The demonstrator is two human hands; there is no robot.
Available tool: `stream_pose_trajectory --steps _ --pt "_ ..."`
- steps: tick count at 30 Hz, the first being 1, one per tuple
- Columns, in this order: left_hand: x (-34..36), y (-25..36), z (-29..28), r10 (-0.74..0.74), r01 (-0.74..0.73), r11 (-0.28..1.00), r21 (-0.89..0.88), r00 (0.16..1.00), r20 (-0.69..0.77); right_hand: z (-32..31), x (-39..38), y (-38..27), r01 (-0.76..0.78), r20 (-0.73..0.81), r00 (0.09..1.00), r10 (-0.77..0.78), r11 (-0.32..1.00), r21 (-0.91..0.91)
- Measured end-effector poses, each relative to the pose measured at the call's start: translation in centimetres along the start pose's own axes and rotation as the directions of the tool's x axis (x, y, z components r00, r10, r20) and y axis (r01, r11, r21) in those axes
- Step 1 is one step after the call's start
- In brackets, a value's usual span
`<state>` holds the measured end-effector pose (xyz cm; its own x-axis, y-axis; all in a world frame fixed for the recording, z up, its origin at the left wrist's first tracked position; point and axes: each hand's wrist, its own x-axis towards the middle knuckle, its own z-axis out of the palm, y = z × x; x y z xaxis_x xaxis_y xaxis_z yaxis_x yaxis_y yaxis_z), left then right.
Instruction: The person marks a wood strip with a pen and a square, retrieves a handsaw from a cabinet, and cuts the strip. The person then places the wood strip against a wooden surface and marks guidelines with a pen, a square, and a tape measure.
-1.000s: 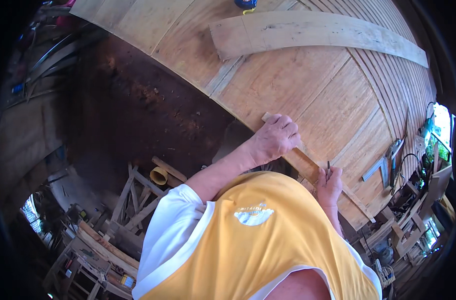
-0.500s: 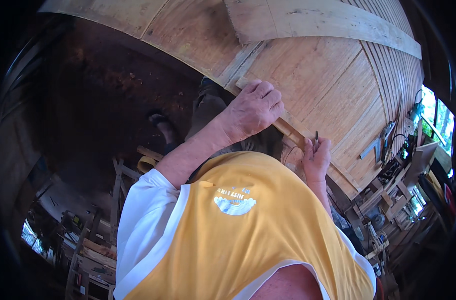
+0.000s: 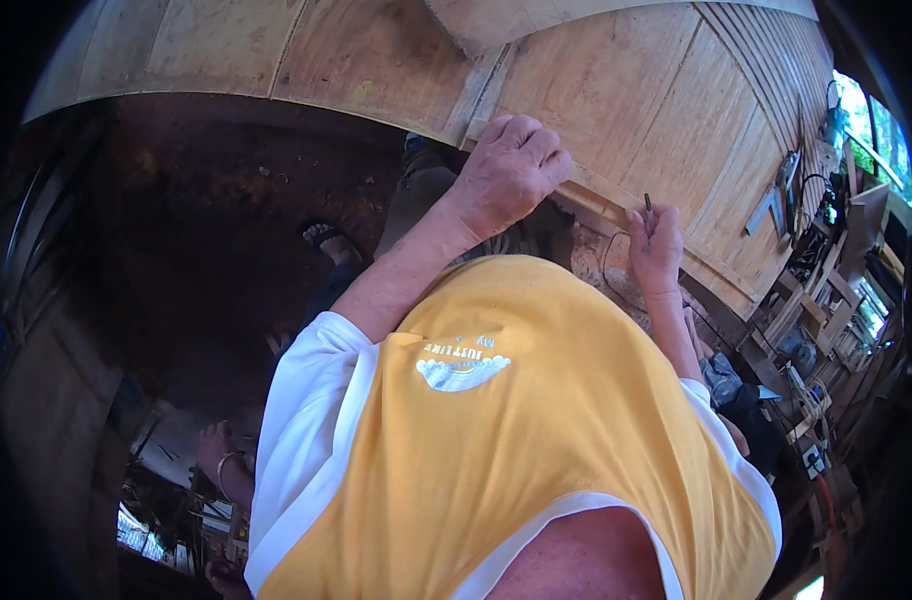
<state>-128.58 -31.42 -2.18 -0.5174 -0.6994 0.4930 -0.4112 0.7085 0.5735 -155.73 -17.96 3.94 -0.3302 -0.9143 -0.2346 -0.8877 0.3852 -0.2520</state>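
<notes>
My left hand (image 3: 513, 172) is closed over the far left part of a narrow wooden strip (image 3: 598, 197), which lies along the near edge of a large plywood surface (image 3: 596, 105). Its fingertips are hidden beneath the knuckles. Farther right, my right hand (image 3: 658, 250) pinches a dark, thin pencil-like stick (image 3: 648, 206), its end pointing up. That hand sits at the near side of the strip, by the surface's edge; I cannot tell if it touches the wood.
A pale board (image 3: 506, 18) lies on the plywood at the top. A metal square (image 3: 769, 210) and other tools rest at its right end. Wood offcuts (image 3: 821, 310) and cables crowd the right. A bare limb with a band (image 3: 226, 460) shows lower left.
My view has shifted, so the plywood and pale board sit higher. Both hands keep their holds on the strip and the stick. The banded limb has appeared at lower left.
</notes>
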Motion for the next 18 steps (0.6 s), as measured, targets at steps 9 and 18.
stream_pose_trajectory --steps 9,18 --pt "-0.3 -0.4 -0.2 0.037 -0.037 0.999 -0.015 0.999 0.0 0.6 0.0 0.2 -0.022 -0.019 1.0 0.022 1.0 0.002" --pt "0.1 -0.5 -0.4 0.069 -0.069 0.997 -0.027 0.997 0.017 0.8 0.2 0.7 -0.021 -0.01 1.0 0.021 0.999 -0.037"
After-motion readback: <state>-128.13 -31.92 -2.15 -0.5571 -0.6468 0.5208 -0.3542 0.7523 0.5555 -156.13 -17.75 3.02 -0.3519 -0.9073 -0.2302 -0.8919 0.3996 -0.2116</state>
